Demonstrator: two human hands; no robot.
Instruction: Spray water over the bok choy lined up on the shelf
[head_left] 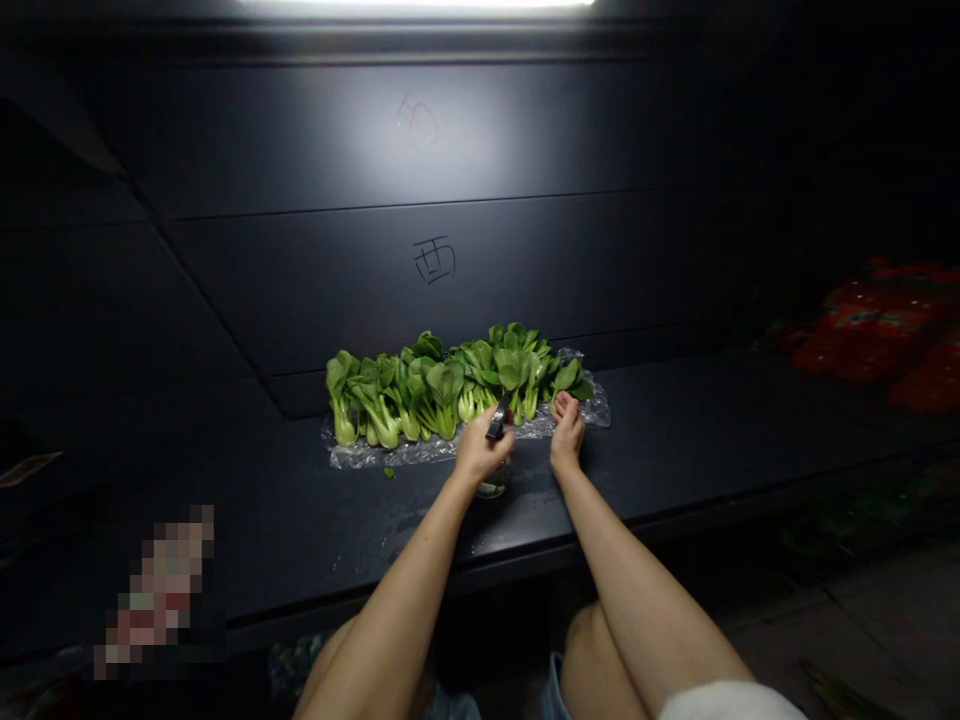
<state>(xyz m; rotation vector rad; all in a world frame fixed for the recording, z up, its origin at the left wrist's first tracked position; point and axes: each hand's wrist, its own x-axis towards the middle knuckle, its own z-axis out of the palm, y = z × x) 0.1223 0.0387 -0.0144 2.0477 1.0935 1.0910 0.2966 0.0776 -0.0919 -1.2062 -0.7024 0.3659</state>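
A row of green bok choy point(450, 385) lies on a clear plastic sheet point(360, 455) at the back of a dark shelf point(675, 440). My left hand point(480, 450) is closed round a small dark knife point(498, 420), its blade pointing up toward the stalks. My right hand point(567, 432) rests with fingers stretched out on the right end of the plastic, touching the base of the rightmost bok choy point(566, 378).
A dark back panel with a handwritten mark point(433, 260) rises behind the greens. Red packaged goods point(892, 335) sit at the far right. A small green scrap point(388, 472) lies by the plastic. Wet patches mark the shelf near its front edge point(525, 560).
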